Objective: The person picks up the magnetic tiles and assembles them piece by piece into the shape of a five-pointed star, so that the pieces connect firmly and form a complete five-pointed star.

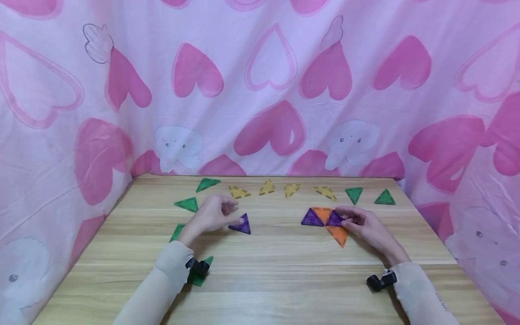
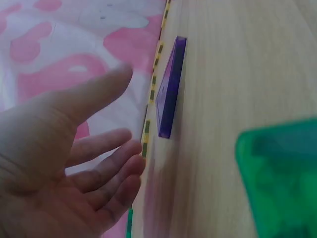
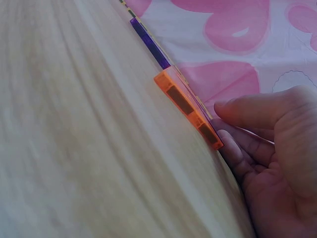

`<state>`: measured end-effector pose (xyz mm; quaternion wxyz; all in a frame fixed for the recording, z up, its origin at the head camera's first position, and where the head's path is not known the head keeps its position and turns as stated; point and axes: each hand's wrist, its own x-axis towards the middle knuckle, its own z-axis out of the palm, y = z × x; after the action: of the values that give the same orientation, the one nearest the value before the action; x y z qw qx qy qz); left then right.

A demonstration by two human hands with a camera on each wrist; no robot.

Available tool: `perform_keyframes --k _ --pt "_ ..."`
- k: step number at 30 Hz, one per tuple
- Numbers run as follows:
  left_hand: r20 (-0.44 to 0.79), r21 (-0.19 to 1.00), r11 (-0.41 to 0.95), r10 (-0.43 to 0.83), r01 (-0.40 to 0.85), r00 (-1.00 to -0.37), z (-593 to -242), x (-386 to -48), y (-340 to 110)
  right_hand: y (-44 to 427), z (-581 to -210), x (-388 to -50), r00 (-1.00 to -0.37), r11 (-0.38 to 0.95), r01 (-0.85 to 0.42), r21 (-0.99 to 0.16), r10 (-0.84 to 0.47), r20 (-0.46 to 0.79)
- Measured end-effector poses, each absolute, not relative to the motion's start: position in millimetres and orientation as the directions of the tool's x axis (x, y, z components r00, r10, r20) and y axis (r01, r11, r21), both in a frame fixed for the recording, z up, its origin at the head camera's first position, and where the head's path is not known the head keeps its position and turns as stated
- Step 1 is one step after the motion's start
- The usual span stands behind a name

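Four tiles [image 1: 322, 214] already touch toward the right edge of the table [image 1: 284, 280], right hand [image 1: 365, 226] pinching one, left hand [image 1: 208, 213], thumb wide, beside a loose purple triangle [image 1: 245, 225], far-edge yellow tiles [image 1: 266, 188] unjoined.

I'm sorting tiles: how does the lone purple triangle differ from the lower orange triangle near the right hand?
The lone purple triangle is dark violet; the lower orange triangle is bright orange. The purple one lies apart, while the orange one adjoins a purple neighbour. Both are triangular tiles lying on the table.
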<state>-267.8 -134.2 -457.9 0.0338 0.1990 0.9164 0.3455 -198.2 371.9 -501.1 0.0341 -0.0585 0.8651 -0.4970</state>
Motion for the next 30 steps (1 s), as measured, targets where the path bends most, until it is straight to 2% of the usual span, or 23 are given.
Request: perform_keyframes --k 9,21,30 --pt "-0.03 0.635 0.706 0.427 0.313 -0.904 -464.5 -266.6 -130.6 370.9 -498.0 -196.2 -0.992 0.516 -0.054 -0.855 -0.124 -0.013" --pt "-0.015 0.64 0.679 0.477 0.358 -0.879 -470.5 -264.6 -120.0 371.4 -497.7 -196.6 -0.991 0.49 -0.047 -0.87 -0.132 -0.021" --pt "0.018 0.653 0.651 0.496 0.386 -0.868 -473.8 -261.4 -114.6 371.8 -495.1 -194.6 -0.987 0.529 -0.056 -0.847 -0.154 -0.032"
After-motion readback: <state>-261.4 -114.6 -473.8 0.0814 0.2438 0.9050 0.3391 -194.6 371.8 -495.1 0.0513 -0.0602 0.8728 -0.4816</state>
